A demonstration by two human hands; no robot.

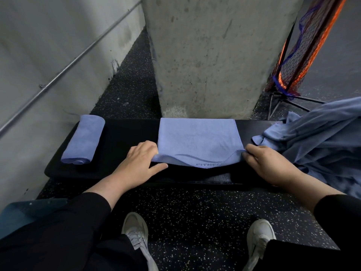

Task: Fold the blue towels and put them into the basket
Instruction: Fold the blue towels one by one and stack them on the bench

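Head view shows a person standing at a black bench, with a blue towel spread flat across its middle, at about 12 o'clock from the feet. The left hand pinches the towel's near left corner, thumb stretched out along the bench edge; the right hand has its fingers curled round the near right corner. The near hem, printed with a wave and lettering, sags a little over the bench edge between the two hands.

At 10 o'clock a rolled towel lies on the bench, well apart from the flat one. At 3 o'clock a heap of unfolded towels spills over the bench end, just beside the right hand. No basket is in sight.

The step in hand looks like the fold of the middle towel, with both near corners held ready. The next move probably calls for lifting those corners together and carrying them toward the far edge by the concrete pillar, keeping them level so the edges meet squarely and the cloth does not skew.
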